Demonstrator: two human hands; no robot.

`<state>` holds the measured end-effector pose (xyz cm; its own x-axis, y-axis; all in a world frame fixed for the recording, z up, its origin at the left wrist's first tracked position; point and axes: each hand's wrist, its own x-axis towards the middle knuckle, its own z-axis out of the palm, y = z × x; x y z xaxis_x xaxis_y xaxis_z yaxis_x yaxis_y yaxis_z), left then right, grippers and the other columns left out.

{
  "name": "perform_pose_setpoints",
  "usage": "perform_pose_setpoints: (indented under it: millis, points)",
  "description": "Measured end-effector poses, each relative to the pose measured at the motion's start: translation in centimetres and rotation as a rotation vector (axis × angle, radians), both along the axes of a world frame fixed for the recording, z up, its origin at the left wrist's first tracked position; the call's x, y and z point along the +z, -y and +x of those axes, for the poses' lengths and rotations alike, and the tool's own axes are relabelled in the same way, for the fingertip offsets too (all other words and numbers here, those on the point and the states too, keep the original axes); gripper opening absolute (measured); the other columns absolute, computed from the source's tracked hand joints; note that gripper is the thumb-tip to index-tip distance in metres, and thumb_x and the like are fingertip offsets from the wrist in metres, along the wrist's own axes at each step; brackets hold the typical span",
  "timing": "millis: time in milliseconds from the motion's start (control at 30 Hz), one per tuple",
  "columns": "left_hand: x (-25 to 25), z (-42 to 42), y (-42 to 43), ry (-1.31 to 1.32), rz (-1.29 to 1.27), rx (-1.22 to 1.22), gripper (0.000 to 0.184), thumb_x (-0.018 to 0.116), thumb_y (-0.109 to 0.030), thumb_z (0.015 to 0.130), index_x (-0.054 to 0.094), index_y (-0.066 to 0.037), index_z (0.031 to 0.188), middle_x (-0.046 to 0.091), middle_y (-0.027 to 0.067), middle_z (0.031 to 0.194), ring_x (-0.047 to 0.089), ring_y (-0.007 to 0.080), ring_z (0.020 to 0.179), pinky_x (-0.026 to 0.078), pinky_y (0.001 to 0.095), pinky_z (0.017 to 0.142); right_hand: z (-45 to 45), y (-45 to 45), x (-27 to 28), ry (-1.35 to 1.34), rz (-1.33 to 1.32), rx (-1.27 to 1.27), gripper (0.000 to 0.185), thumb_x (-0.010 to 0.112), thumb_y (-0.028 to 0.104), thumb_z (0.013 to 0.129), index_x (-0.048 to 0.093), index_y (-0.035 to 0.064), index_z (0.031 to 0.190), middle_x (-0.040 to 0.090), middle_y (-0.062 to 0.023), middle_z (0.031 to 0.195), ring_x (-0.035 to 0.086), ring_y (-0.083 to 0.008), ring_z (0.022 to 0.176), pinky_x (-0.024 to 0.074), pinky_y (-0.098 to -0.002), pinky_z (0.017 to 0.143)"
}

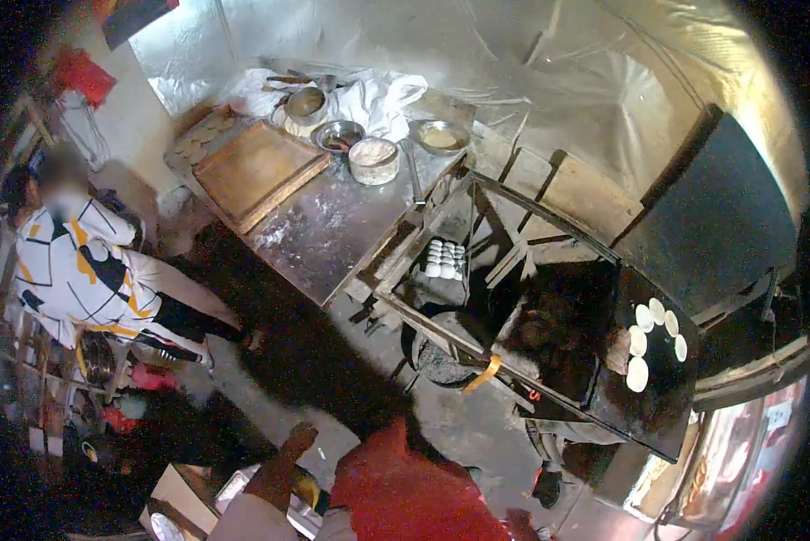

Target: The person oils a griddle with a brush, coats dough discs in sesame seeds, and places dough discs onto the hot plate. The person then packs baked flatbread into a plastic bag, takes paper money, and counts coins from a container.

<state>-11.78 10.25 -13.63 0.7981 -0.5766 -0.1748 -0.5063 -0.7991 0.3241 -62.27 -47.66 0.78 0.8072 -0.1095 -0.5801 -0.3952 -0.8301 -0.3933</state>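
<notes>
Red fabric of the wearer's top fills the near edge as we look down. Left hand juts out beside it, above the floor; we see nothing in its grasp, and cannot tell whether the fingers are together or apart. Right hand, probably the dim patch at the top's right edge, shows too little for us to judge.

Nearest the left hand: an open cardboard carton, low at near left, presumably kept close for easy reach. Plain tan side; something white-rimmed within, too small for us to name.

Farther left, a person in a patterned top sits, legs stretched out.

At right, a dark griddle bears six pale flat rounds in a loose arc, likely laid so they do not overlap. Across from them, white rounded pieces sit in rows; eggs or dough balls, we cannot tell.

Farther still, a flour-dusted table: wooden board at left, filled pot beyond, perhaps set back to leave working room. Shiny sheeting hangs behind.
</notes>
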Motion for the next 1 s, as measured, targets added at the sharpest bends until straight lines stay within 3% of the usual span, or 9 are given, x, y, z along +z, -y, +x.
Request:
perform_pose_setpoints:
  millis: [100,167,233,300,433,533,600,767,1000]
  points:
    - [-2.3,4.6,1.3,0.035,-0.183,0.036,0.039,0.061,-0.035,0.089,0.064,-0.002,0.109,0.065,0.0207,0.107,0.063,0.0376,0.097,0.051,0.0487,0.087,9.0,-3.4,2.6,-0.075,-0.091,0.126,0.023,0.063,0.023,0.079,0.059,0.0071,0.095,0.059,-0.0086,0.081,0.061,-0.0265,0.075,0.0492,-0.0429,0.064]
    - [0.7,8.0,7.1,-0.563,-0.182,0.478,0.040,0.058,-0.036,0.090,0.064,-0.002,0.109,0.065,0.0204,0.109,0.063,0.0368,0.098,0.051,0.0473,0.088,13.1,-4.5,0.7,-0.357,-0.165,0.151,0.022,0.063,0.021,0.083,0.060,0.0056,0.098,0.061,-0.0089,0.086,0.062,-0.0245,0.077,0.0512,-0.0417,0.068]
    - [6.7,9.0,10.6,-0.086,-0.547,-0.033,0.039,0.057,-0.036,0.091,0.064,-0.003,0.110,0.065,0.0196,0.110,0.062,0.0360,0.102,0.049,0.0451,0.091,13.8,-5.2,-0.8,0.498,0.485,-0.547,0.023,0.060,0.017,0.090,0.060,0.0005,0.106,0.064,-0.0114,0.095,0.064,-0.0218,0.084,0.0536,-0.0395,0.076]
    - [7.6,10.7,15.3,-0.909,-0.535,0.258,0.039,0.056,-0.036,0.093,0.064,-0.005,0.114,0.065,0.0188,0.113,0.058,0.0338,0.111,0.047,0.0413,0.096,16.3,-5.1,0.9,0.362,0.419,-0.584,0.024,0.059,0.017,0.092,0.059,-0.0009,0.109,0.064,-0.0124,0.097,0.064,-0.0212,0.087,0.0541,-0.0386,0.077]
    - [10.5,9.4,18.6,-0.743,-0.652,0.014,0.038,0.055,-0.036,0.093,0.065,-0.006,0.114,0.066,0.0182,0.112,0.060,0.0323,0.109,0.049,0.0395,0.092,26.0,-6.9,13.5,0.091,0.507,-0.745,0.027,0.059,0.019,0.091,0.060,0.0004,0.110,0.065,-0.0132,0.100,0.065,-0.0236,0.090,0.0536,-0.0406,0.080]
    - [12.8,8.3,19.0,-0.502,-0.602,-0.057,0.036,0.055,-0.035,0.093,0.065,-0.006,0.112,0.066,0.0180,0.111,0.062,0.0332,0.105,0.050,0.0399,0.088,19.0,1.5,-2.8,-0.176,-0.088,0.346,0.034,0.057,0.027,0.089,0.060,0.0026,0.112,0.066,-0.0144,0.105,0.065,-0.0296,0.095,0.0525,-0.0456,0.083]
    - [17.4,7.2,17.2,-0.657,-0.366,-0.070,0.040,0.057,-0.038,0.093,0.064,-0.005,0.114,0.066,0.0186,0.111,0.063,0.0348,0.102,0.051,0.0417,0.087,18.5,0.7,-0.8,-0.205,-0.026,0.021,0.034,0.057,0.027,0.089,0.060,0.0027,0.112,0.066,-0.0143,0.106,0.065,-0.0301,0.095,0.0524,-0.0460,0.083]
    - [11.9,5.4,9.7,-0.714,0.019,-0.024,0.042,0.057,-0.038,0.092,0.063,-0.005,0.117,0.066,0.0186,0.112,0.063,0.0345,0.103,0.050,0.0416,0.088,18.2,2.4,0.7,-0.173,0.013,-0.257,0.034,0.057,0.029,0.088,0.060,0.0032,0.111,0.066,-0.0141,0.106,0.065,-0.0313,0.095,0.0521,-0.0469,0.082]
    - [11.7,5.6,9.8,-0.686,0.039,0.153,0.044,0.058,-0.039,0.092,0.062,-0.005,0.120,0.065,0.0187,0.113,0.062,0.0340,0.105,0.050,0.0416,0.089,17.3,3.2,1.0,-0.143,0.026,-0.399,0.035,0.056,0.031,0.087,0.061,0.0039,0.109,0.066,-0.0138,0.106,0.064,-0.0329,0.095,0.0517,-0.0482,0.082]
